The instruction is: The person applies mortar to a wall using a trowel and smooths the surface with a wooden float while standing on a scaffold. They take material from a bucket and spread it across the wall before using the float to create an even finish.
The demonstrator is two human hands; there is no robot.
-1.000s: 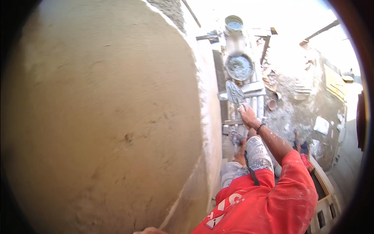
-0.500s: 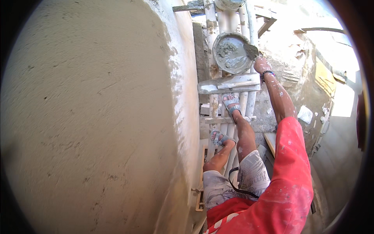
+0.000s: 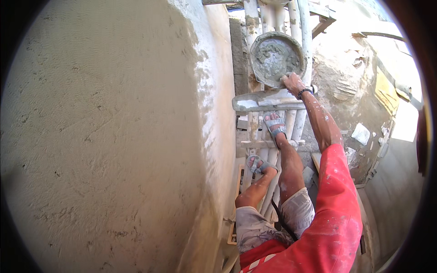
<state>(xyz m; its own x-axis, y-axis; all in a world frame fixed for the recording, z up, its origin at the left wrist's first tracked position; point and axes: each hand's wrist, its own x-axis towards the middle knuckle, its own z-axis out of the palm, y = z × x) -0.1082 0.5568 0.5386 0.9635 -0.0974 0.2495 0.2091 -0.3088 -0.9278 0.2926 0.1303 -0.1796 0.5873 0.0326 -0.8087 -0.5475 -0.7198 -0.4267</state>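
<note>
A round basin [image 3: 253, 68] of wet grey mortar [image 3: 273, 54] stands on the pole planks ahead of me. Over its near right rim my right hand [image 3: 293, 83] is closed, with a beaded bracelet at the wrist. A trowel shows in that hand in the earlier frame; now its blade cannot be made out against the mortar, and the fist hides the handle. Just nearer than the basin, mortar-smeared boards [image 3: 268, 100] lie across the poles. My left hand is out of view.
A freshly plastered wall [image 3: 104, 136] fills the left side, with a pale unplastered strip [image 3: 214, 91] along its edge. My sandalled feet [image 3: 275, 125] stand on the narrow pole scaffold [image 3: 298, 125]. Rubble and a yellow sheet [image 3: 387, 93] lie below on the right.
My right hand has moved left and toward me, from beside the basin to over its near rim. The trowel blade, plain before above the right rim, no longer shows clearly. The view shifted slightly.
</note>
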